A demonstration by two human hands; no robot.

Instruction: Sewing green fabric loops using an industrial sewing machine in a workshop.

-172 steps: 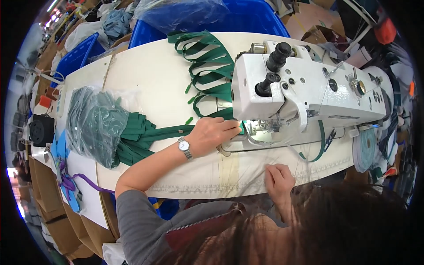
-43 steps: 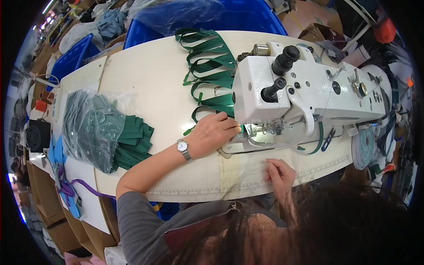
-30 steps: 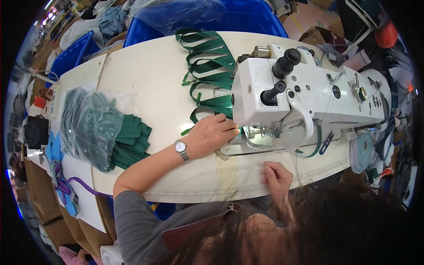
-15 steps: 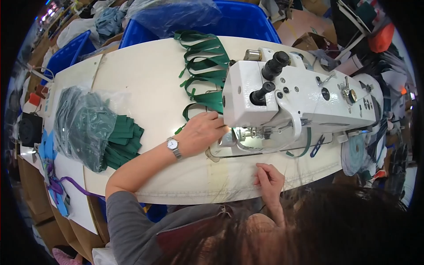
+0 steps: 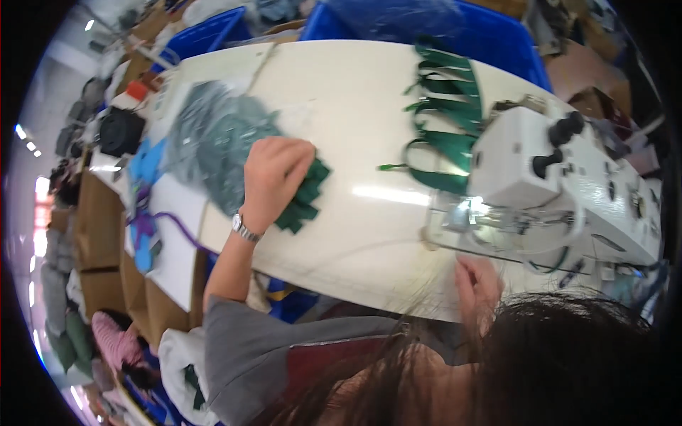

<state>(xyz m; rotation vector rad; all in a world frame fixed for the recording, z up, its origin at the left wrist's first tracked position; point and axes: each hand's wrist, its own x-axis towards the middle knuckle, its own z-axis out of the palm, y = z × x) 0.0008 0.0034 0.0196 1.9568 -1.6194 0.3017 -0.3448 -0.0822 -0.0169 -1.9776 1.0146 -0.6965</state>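
My left hand, a watch on its wrist, is closed over a bundle of flat green fabric strips. Its fingertips are curled under, so what they pinch is hidden. The strips stick out of a clear plastic bag on the left part of the tabletop. Near the front edge, my right hand rests below the sewing machine, blurred, its fingers loosely bent and slightly apart with nothing visible in them. Several green strap loops lie in a row left of the machine head.
Blue bins stand behind the white table. Purple cord and light blue pieces lie at the left edge. Cardboard boxes stand further left. Small snips lie in front of the machine arm.
My left hand has moved left from the machine's needle area to the bagged green strips. The view has turned left. My right hand stays near the table's front edge.
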